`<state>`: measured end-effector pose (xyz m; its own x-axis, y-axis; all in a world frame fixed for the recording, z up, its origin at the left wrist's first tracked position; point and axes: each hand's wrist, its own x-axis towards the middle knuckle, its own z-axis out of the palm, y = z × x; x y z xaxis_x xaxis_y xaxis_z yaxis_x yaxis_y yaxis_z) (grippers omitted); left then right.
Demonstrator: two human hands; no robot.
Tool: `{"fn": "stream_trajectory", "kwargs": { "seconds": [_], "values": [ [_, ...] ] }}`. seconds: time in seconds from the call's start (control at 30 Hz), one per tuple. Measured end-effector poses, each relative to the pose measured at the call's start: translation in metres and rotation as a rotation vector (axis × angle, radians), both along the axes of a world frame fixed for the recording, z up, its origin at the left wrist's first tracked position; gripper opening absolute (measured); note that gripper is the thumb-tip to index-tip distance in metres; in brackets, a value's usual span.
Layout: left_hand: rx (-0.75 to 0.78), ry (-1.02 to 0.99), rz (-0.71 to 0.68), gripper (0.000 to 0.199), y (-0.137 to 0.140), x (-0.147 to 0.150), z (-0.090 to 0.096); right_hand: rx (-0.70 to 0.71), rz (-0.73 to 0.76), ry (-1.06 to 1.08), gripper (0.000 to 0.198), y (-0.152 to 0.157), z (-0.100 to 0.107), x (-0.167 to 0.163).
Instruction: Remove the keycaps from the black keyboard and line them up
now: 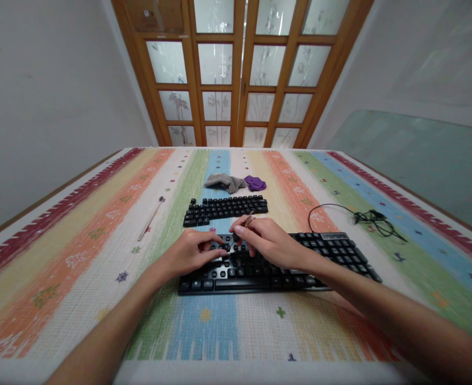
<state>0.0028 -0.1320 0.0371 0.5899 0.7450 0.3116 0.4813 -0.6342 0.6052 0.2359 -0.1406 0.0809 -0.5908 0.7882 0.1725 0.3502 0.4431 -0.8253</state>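
Note:
A black keyboard (244, 285) lies across the table in front of me, with many of its keycaps off in the upper left and middle parts. My left hand (191, 250) rests over its left side, thumb and index finger closed about a small black keycap (227, 247). Just to the right, my right hand (266, 238) pinches a thin brownish tool (250, 216); a dark end (235, 236) points down at the keyboard, close to the left fingertips. The tool's exact kind is too small to tell. My right palm hides part of the key rows.
Loose black keycaps (228, 207) lie in rows behind the keyboard. Farther back are a grey cloth (225, 183) and a purple cloth (255, 183). At left lies a thin brush (151, 219) with a dark tip. A coiled black cable (374, 218) is at right.

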Motion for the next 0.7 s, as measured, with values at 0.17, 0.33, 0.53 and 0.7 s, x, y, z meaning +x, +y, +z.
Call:
{"fn": "stream_trajectory", "kwargs": {
  "seconds": [0.17,0.33,0.53,0.7],
  "values": [
    [-0.047,0.002,-0.024,0.016,-0.002,0.001,0.002,-0.017,-0.006,-0.015,0.036,0.000,-0.002,-0.001],
    [-0.182,-0.002,-0.084,0.017,-0.005,0.000,0.010,-0.027,0.034,-0.014,0.035,-0.002,0.001,-0.001],
    [-0.191,0.023,-0.069,0.011,-0.005,0.001,0.012,0.094,0.062,-0.043,0.031,-0.004,0.004,-0.002],
    [-0.205,-0.019,-0.065,0.011,-0.003,0.003,0.011,0.103,0.036,-0.042,0.032,-0.006,-0.001,-0.001]
  ]
}}
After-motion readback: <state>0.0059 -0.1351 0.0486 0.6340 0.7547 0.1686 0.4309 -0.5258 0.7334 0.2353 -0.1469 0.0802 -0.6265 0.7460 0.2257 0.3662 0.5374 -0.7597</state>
